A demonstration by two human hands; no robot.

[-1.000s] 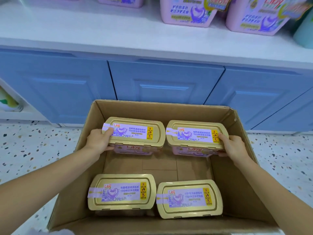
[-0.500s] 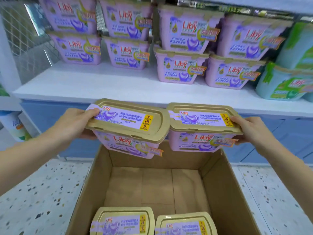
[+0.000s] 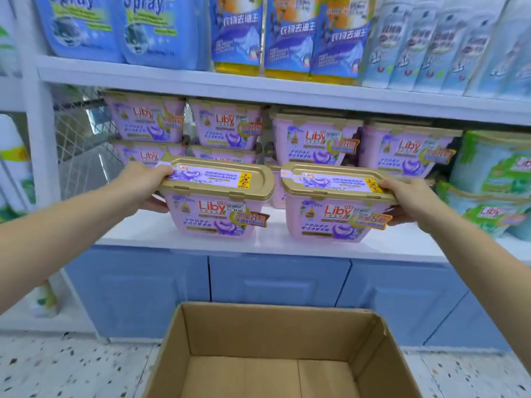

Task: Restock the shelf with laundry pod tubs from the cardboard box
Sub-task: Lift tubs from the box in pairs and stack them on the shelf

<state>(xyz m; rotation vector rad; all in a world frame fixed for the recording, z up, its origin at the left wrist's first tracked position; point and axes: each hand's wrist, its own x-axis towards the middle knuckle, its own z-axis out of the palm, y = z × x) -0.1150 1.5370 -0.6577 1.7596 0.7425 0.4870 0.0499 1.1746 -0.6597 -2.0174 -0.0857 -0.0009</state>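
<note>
I hold two pink laundry pod tubs with gold lids side by side at the front of the white shelf [image 3: 267,239]. My left hand [image 3: 142,183] grips the left end of the left tub [image 3: 215,202]. My right hand [image 3: 408,199] grips the right end of the right tub [image 3: 334,209]. Whether the tubs touch the shelf board or hang just above it is unclear. Behind them stand stacked rows of the same pink tubs [image 3: 313,139]. The open cardboard box [image 3: 275,328] is on the floor below, and only its far part shows.
Green-labelled tubs [image 3: 494,173] fill the shelf to the right. On the upper shelf stand blue spray refill bags [image 3: 86,24], yellow bottles [image 3: 287,35] and white pouches [image 3: 445,44]. Blue cabinet doors [image 3: 278,282] are under the shelf. A wire mesh panel [image 3: 83,139] closes the left side.
Both hands lifted the two tubs out of the box and carried them up and forward to the shelf front. The view tilted up, so the box's remaining tubs are out of sight.
</note>
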